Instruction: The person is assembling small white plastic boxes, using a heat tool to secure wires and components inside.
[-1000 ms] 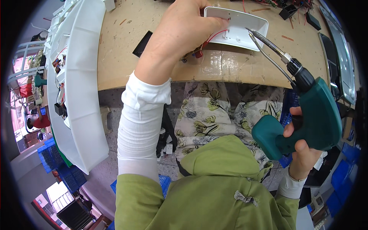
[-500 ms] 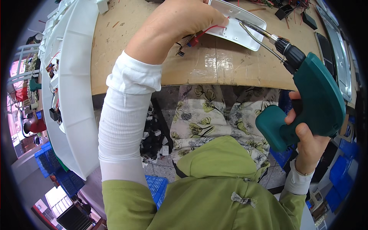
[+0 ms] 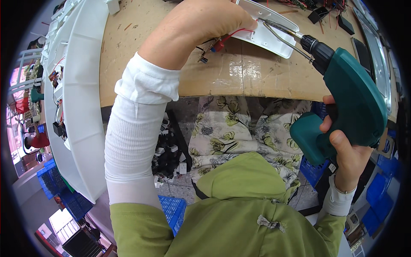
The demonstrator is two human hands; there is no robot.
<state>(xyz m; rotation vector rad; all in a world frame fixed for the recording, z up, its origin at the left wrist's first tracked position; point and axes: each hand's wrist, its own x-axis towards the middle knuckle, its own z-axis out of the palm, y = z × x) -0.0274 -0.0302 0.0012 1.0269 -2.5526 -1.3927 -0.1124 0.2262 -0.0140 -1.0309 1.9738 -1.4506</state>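
White plastic plate (image 3: 267, 32), smooth and round-cornered, lies flat on my worn plywood table (image 3: 180, 64) at its far edge. My left hand (image 3: 201, 25) presses down on the plate's near end, fingers (image 3: 246, 23) curled onto it beside thin red wires (image 3: 229, 36). My right hand (image 3: 349, 156) is clenched around the chunky grip of a teal cordless screwdriver (image 3: 351, 103), whose slim steel bit (image 3: 278, 28) rests on the plate. A long curved white plastic housing (image 3: 81, 98) lies along the table's left side.
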